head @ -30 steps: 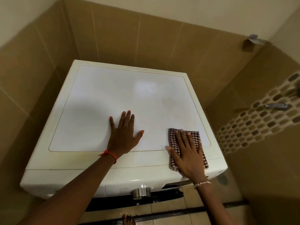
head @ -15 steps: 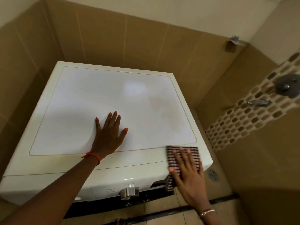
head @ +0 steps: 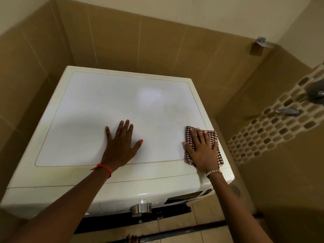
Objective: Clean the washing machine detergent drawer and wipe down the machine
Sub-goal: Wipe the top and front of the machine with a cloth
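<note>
Pressing the checked cloth (head: pixel 219 156) flat under our right hand (head: pixel 201 153), fingers straight, we had it at the near right corner of the washing machine top (head: pixel 105 106); our left hand (head: pixel 121 148) lay flat mid-lid. The cloth looked soft, light, prone to bunching, so spread fingers over its middle seemed best

The corner is lined with large tan wall tiles (head: pixel 157 41) with pale grout lines, and a cream painted wall (head: pixel 192 9) is seen above them. The right-hand wall is crossed by a band of brown and beige mosaic tiles (head: pixel 271 134), on which a metal tap (head: pixel 287 111) and a round metal fitting (head: pixel 316 92) are mounted. A small metal bracket (head: pixel 262 42) is fixed high near the corner. Below, beige floor tiles (head: pixel 206 213) are crossed by a dark strip (head: pixel 192 231), and a round floor drain (head: pixel 235 190) is set near the right wall.
</note>
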{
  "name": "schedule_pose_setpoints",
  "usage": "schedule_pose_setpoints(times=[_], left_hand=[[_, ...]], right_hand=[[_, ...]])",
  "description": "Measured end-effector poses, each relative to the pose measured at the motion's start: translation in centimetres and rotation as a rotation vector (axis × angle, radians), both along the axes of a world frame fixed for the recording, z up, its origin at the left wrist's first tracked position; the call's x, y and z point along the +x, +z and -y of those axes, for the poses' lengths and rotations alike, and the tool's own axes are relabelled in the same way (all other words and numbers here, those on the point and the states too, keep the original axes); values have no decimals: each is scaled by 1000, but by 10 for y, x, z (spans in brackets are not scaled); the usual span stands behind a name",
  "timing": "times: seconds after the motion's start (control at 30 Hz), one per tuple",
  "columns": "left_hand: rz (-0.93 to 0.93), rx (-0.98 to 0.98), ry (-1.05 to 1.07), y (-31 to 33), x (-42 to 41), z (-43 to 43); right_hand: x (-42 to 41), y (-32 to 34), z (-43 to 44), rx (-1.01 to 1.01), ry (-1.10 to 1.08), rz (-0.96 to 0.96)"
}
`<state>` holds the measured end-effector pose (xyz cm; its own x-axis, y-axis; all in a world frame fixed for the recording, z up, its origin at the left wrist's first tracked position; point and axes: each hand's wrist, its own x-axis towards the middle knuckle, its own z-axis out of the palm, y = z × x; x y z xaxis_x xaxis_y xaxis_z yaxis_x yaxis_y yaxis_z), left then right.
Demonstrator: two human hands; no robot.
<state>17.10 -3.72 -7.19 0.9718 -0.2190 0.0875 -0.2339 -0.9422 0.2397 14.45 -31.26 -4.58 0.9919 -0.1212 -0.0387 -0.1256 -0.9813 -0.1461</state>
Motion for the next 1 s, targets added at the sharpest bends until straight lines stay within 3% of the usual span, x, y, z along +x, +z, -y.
schedule_pose_setpoints(times=[0.1,0.3,0.47,0.57,0.73,1.0], left_hand=[[19,-22,7,5,-2,-1],[-33,-180,-36,17,-23,-13],[39,69,-338,10,-77,-71],[45,174,-431,8,-103,-120],[-63,162,-303,15,-109,-196],[-33,88,-364,9,-105,-214]], right_hand=[[-32,-5,-12,-5,64,61],[-75,-16,-38,6,-192,187],[-91,-23,-69,35,-217,212],[-104,-25,-96,60,-130,243],[-125,-31,-151,99,60,284],[-145,-61,-239,-133,564,430]])
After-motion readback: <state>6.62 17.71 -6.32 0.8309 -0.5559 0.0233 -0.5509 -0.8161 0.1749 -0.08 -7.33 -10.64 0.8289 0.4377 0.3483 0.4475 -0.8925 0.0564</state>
